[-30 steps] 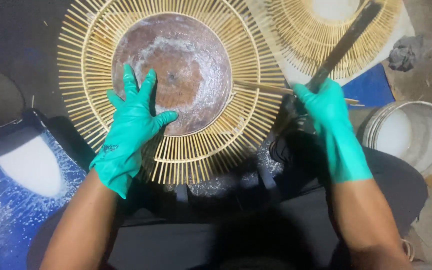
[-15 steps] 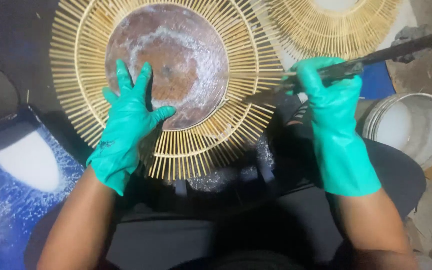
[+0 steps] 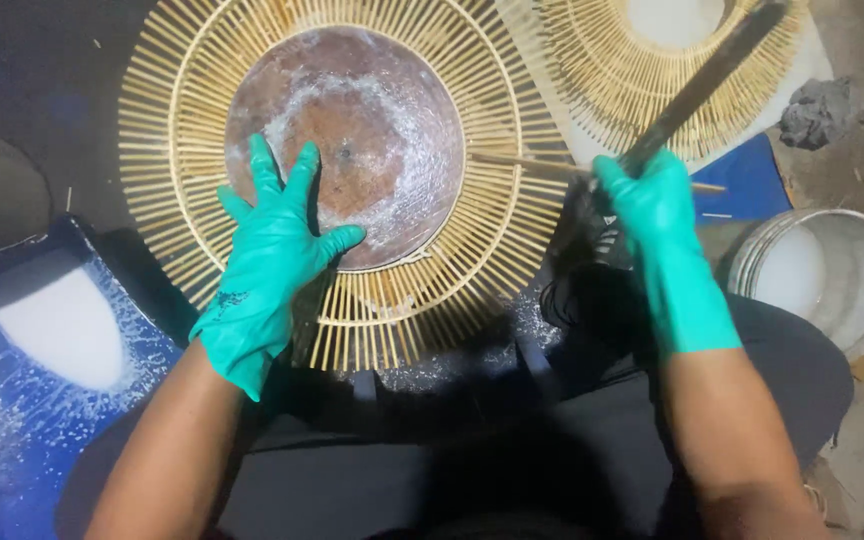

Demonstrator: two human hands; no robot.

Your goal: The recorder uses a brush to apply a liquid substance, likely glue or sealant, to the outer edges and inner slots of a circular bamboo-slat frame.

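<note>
1. Tool angle is changing: against the frame half a second back, the dark flat bar (image 3: 697, 92) in the right hand (image 3: 657, 215) is pointing more steeply toward the top right corner of the floor, while the left hand (image 3: 272, 245) is staying put.
2. Right fingers are wrapping fully round the bar's lower end.
3. Left fingers are lying spread and flat, gripping nothing, pressing the round brown disc (image 3: 352, 130) at the middle of the bamboo-stick ring (image 3: 512, 240).
</note>
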